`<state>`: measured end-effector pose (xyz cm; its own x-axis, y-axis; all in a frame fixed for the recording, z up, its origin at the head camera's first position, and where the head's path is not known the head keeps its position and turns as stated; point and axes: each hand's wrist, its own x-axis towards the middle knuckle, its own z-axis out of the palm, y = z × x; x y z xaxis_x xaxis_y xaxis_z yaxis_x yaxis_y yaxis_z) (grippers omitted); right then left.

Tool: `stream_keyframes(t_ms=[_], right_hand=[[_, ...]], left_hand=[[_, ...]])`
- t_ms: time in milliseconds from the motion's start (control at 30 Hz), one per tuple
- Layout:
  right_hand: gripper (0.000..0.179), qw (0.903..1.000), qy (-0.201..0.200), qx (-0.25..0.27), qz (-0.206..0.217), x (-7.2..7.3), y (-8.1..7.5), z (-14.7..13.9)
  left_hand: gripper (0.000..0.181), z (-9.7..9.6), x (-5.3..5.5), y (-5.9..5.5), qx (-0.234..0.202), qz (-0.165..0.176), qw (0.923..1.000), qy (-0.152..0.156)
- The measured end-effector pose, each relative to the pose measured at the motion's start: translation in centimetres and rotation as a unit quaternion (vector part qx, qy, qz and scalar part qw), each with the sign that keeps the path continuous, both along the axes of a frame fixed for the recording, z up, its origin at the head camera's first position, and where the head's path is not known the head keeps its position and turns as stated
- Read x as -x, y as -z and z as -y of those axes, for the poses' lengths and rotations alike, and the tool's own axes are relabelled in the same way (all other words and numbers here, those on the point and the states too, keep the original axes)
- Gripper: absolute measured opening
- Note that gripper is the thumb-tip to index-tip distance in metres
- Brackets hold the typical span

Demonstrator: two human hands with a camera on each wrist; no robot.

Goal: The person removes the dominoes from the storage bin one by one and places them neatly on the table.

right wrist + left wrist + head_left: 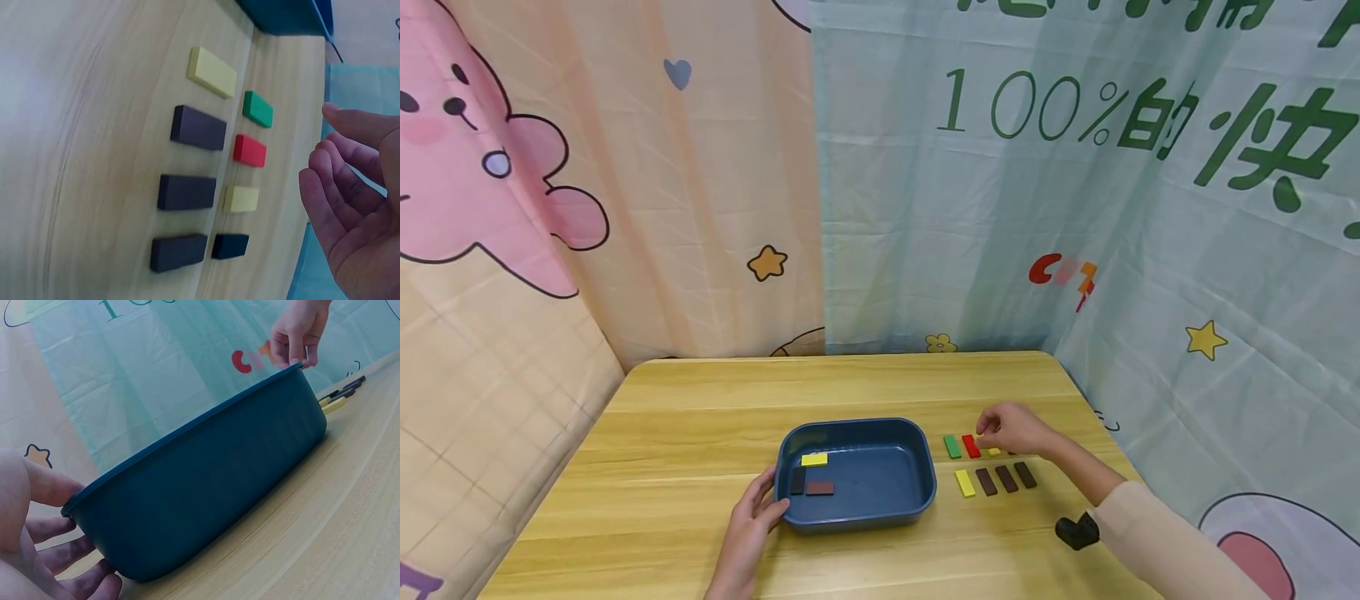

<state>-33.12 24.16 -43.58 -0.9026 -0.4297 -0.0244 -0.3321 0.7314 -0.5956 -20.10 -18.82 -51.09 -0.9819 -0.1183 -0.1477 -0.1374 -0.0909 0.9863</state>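
On the wood-grain tabletop, our left hand is gripping the blue plastic tray; our empty right hand is hovering over rectangular blocks right of it, which we're judging light, rigid, best pinched by long edges.

Soft, even light fills the head view, leaving faint highlights inside the blue tray. Both wrist views look dimmer and less crisp; in the right one, bluish glare washes the wooden tabletop at left.
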Motion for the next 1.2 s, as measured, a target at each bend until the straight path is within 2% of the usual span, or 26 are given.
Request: stream_keyframes(t_ms=[233, 567, 867, 1200], right_hand=[[0.012, 0.9994, -0.032, -0.009, -0.011, 0.3, -0.5, 2.3], [0.012, 0.9961, -0.074, -0.035, -0.034, 1.1, -1.0, 4.4], [0.012, 0.9933, -0.106, -0.037, -0.03, 1.5, -1.9, 6.7], [0.012, 0.9878, -0.149, -0.042, -0.018, 1.9, -2.4, 10.0]], left_hand=[[0.06, 0.0, -0.1, 0.0, -0.002, -0.005, 1.0, -0.003], [0.061, 0.0, -0.1, 0.0, 0.0, 0.006, 1.0, -0.005], [0.061, -0.1, -0.1, -0.2, -0.001, 0.012, 0.9999, -0.009], [0.061, 0.0, -0.1, -0.2, -0.003, 0.004, 1.0, -0.005]])
